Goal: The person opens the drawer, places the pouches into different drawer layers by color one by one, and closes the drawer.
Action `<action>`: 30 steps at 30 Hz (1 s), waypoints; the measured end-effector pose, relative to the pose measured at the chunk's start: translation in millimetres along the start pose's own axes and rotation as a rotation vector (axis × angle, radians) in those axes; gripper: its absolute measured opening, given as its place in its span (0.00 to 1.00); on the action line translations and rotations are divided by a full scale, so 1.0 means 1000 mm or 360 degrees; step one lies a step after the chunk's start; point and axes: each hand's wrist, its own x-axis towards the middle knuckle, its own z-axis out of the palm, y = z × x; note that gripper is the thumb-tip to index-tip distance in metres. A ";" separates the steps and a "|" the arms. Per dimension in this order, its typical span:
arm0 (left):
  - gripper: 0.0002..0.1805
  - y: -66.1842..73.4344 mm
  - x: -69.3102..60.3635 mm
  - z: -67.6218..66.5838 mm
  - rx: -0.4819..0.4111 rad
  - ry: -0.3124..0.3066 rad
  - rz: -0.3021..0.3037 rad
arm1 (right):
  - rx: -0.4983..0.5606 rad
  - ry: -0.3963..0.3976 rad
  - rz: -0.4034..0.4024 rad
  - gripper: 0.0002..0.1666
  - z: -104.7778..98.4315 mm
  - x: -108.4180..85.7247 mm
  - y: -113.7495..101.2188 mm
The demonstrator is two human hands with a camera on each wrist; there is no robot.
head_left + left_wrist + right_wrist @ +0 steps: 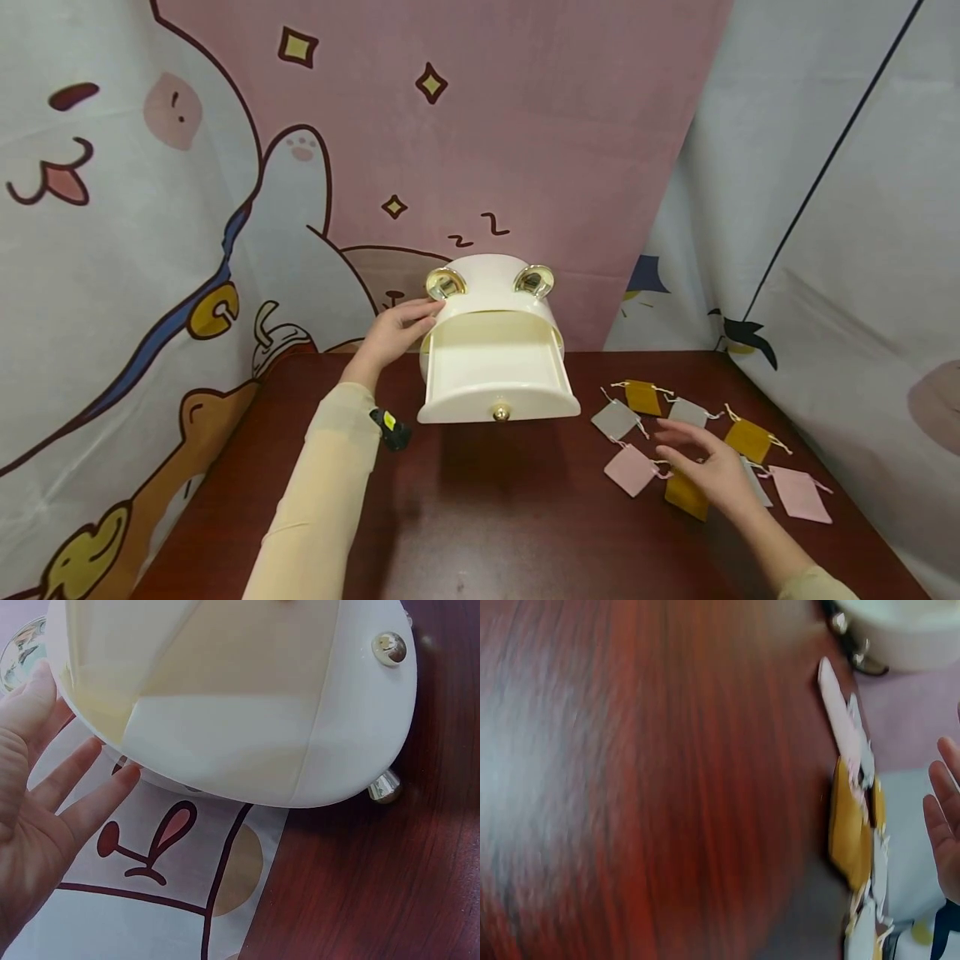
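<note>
A white rounded box [491, 287] with two gold ear-like pieces stands at the table's middle. Its drawer [498, 360] is pulled out toward me and shows a bare inside, with a small gold knob [501, 412] on its front. My left hand [393, 333] touches the box's left side near the gold ear, and in the left wrist view its fingers [82, 814] lie extended along the edge. Over the drawstring pouches on the right, my right hand [708, 471] hovers with loose fingers and holds nothing. Beneath it is a mustard pouch [686, 497], beside a pink pouch [630, 470].
More pouches lie around the right hand: a grey one [615, 419], a mustard one [641, 397] at the back and a pink one [800, 493] far right. The dark red wooden table [480, 533] meets a printed cloth backdrop [525, 150] behind and at both sides.
</note>
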 end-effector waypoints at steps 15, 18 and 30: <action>0.22 0.000 -0.001 0.000 -0.0014 -0.0001 0.0010 | -0.0270 -0.0185 0.0117 0.32 -0.022 -0.010 0.038; 0.22 -0.001 0.000 0.000 -0.0023 -0.0003 0.0012 | -0.0297 -0.0198 0.0097 0.33 -0.023 -0.012 0.043; 0.22 0.000 -0.001 0.000 -0.0007 -0.0002 -0.0017 | -0.0428 -0.0196 0.0098 0.31 -0.026 -0.018 0.057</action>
